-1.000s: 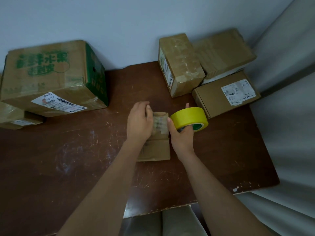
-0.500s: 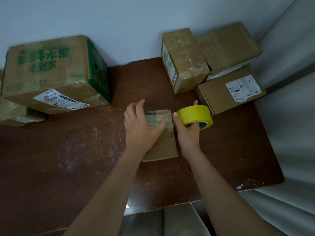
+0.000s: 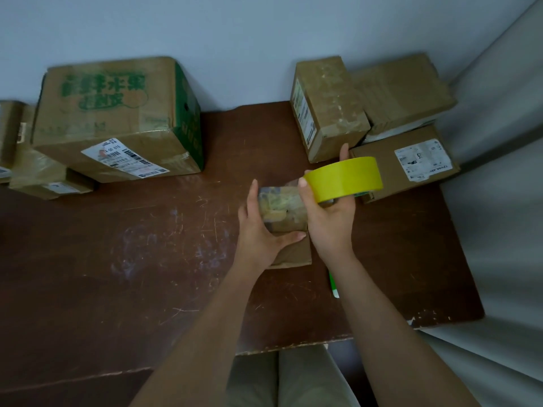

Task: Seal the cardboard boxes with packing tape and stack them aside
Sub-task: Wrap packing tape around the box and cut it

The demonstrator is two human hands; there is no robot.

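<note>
Your left hand [image 3: 258, 230] grips the small cardboard box [image 3: 286, 218]: its fingers run up the box's left side and its thumb [image 3: 289, 238] crosses the near face, so the box is pinched between them. The box's top, wrapped in crinkled clear tape, lies just right of those fingers; its lower part rests on the table [image 3: 147, 259] below your thumb.

Your right hand [image 3: 330, 218] grips the yellow tape roll [image 3: 343, 179]. The thumb presses the roll's left edge, one fingertip shows behind its far rim, and the other fingers are hidden under the roll. The roll is lifted clear of the table and sits just right of the small box, touching or almost touching its upper right corner; I cannot tell which.

Below your right wrist a thin green and white object [image 3: 333, 284] lies on the table, too small to identify.

Beyond the roll, past your right fingertips, a flat box with a white label [image 3: 411, 163] lies on the table. Behind it stands an upright taped box [image 3: 326, 107], with another flat box [image 3: 402, 89] to its right, resting on something pale.

Far to the left of your left hand sits a large box with green print [image 3: 117, 113] and a shipping label. Smaller boxes [image 3: 44, 177] sit beside it near the table's left edge.

The back wall [image 3: 235, 39] runs behind everything.
</note>
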